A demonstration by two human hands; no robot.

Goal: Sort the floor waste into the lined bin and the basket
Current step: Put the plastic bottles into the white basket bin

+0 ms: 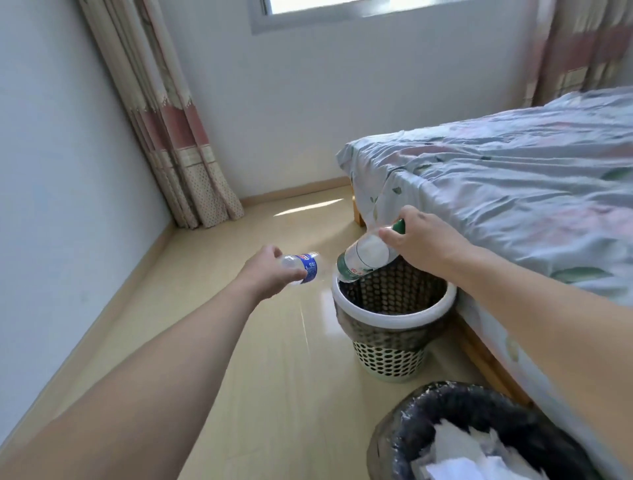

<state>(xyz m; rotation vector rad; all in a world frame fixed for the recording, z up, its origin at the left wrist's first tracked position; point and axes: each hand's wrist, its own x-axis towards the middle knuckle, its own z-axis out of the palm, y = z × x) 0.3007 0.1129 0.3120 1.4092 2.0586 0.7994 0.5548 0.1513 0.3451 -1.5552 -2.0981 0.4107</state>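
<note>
**Two bottles held over the basket beside the bed**

The green-capped bottle (368, 255) hangs tilted, base down, with its bottom end at the far rim of the perforated basket (390, 317). The right hand (423, 245) grips it at the neck, fingers curled round just below the cap; the palm side is turned away, so how the fingertips lie cannot be made out. The blue-labelled bottle (66, 0)**Two bottles held at the basket beside the bed**

The green-capped bottle (368, 255) hangs tilted, base down, its lower end just over the far rim of the perforated basket (390, 318). The right hand (423, 245) grips it at the neck, fingers curled round just below the cap. The palm is turned away, so how the fingertips lie cannot be made out. The blue-labelled bottle (303, 267) is held by the left hand (270, 272), whose fingers wrap its near end. It points toward the basket, just beside the rim but outside it, and is blurred, so its label cannot be read.

The basket stands on the floor (257, 342), close against the side of the bed (513, 178). A dark liner shows through its holes. Its inside is in shadow, and the contents cannot be seen.

The lined bin (445, 401) sits nearer, at the bottom edge of the view, with its black bag folded over the rim. White crumpled paper (459, 448) lies in it. Its lower part is cut off by the frame, and the right forearm crosses in front of its right side.

The bedspread overhangs the mattress and hides most of the wooden frame. Between the bed and the left wall (68, 171) runs a strip of bare floor, open to the left of the basket and back to the curtain (171, 137) in the corner. The window (376, 13) is cut off at the top.
</note>
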